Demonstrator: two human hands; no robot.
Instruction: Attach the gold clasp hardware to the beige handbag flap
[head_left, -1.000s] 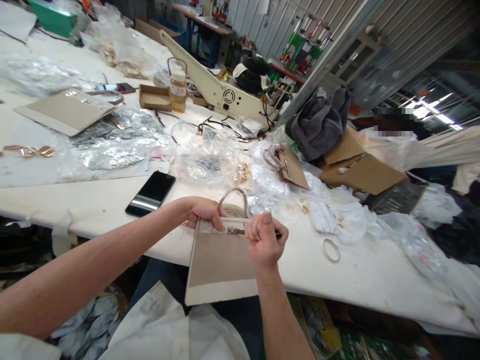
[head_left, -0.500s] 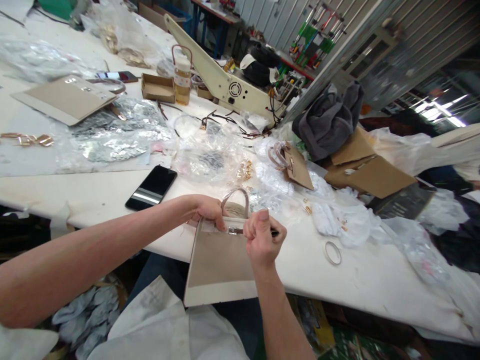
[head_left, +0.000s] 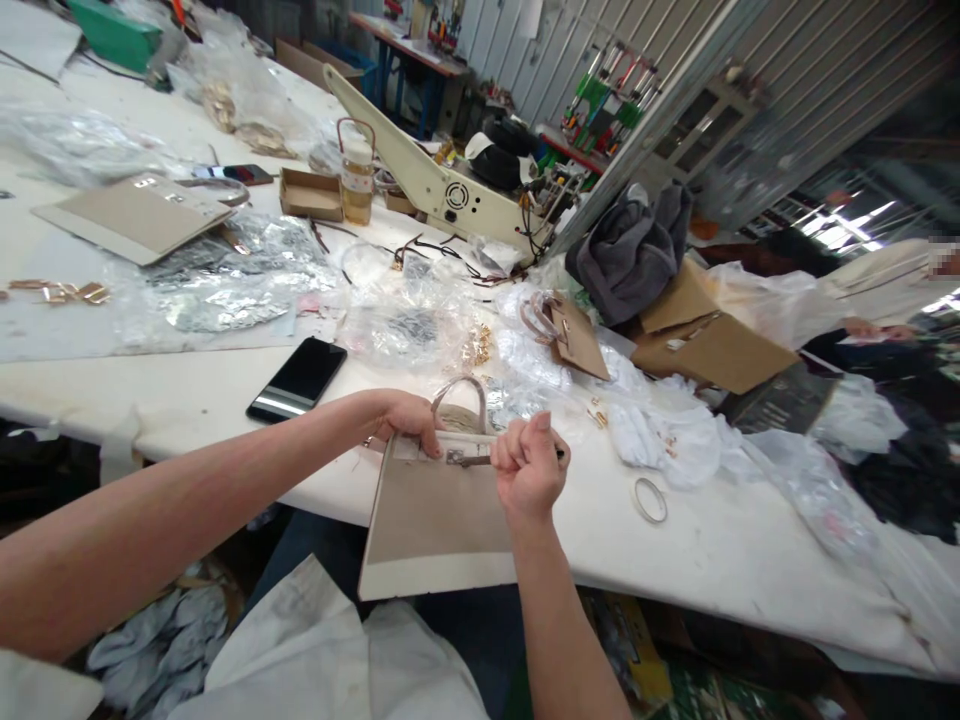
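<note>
A taupe bag panel (head_left: 442, 510) with a pale lower border leans over the table's front edge toward my lap. Its looped handle (head_left: 459, 382) stands up from the top. My left hand (head_left: 411, 420) pinches the panel's upper left edge, thumb on the front face. Wrapped in a fist, my right hand (head_left: 531, 465) grips a slim dark tool (head_left: 559, 454) whose end pokes out beside the thumb; its exact kind is hidden. From the fist a narrow brownish piece (head_left: 474, 461) runs left to a small metal fitting (head_left: 454, 457) on the panel.
A black phone (head_left: 297, 380) lies left of the panel, a tape roll (head_left: 649, 500) to the right. Beyond are gold hardware pieces (head_left: 478, 345), a small brown bag (head_left: 577, 335), another panel (head_left: 135, 215), a bottle (head_left: 357, 180) and a cream machine (head_left: 450, 190). A co-worker's hands (head_left: 874, 330) show far right.
The right fist has tilted slightly and shifted right relative to the fitting, showing more of the narrow piece. The whole view has shifted a little; my left hand keeps its hold.
</note>
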